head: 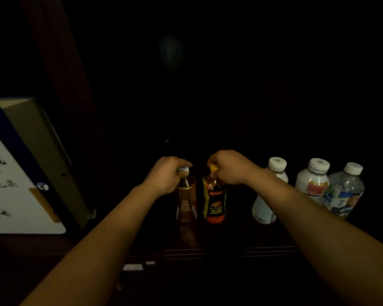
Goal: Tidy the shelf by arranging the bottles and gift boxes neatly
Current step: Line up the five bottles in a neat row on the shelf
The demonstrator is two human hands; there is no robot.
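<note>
My left hand (167, 174) grips the white cap and neck of an amber tea bottle (186, 202) that stands upright on the dark shelf (208, 239). Right beside it, my right hand (229, 166) holds the yellow cap of a black and orange energy drink bottle (215, 204), also upright. Three more bottles line up to the right: a white bottle (264, 208) partly behind my right forearm, a milky bottle with a red label (313, 182), and a clear water bottle (343, 193). A large white and blue gift box (20, 173) with black calligraphy leans at the left.
The shelf interior behind the bottles is very dark and its back wall cannot be made out. A dark wooden upright (60, 74) rises behind the gift box. The shelf's front edge (208, 250) runs below the bottles.
</note>
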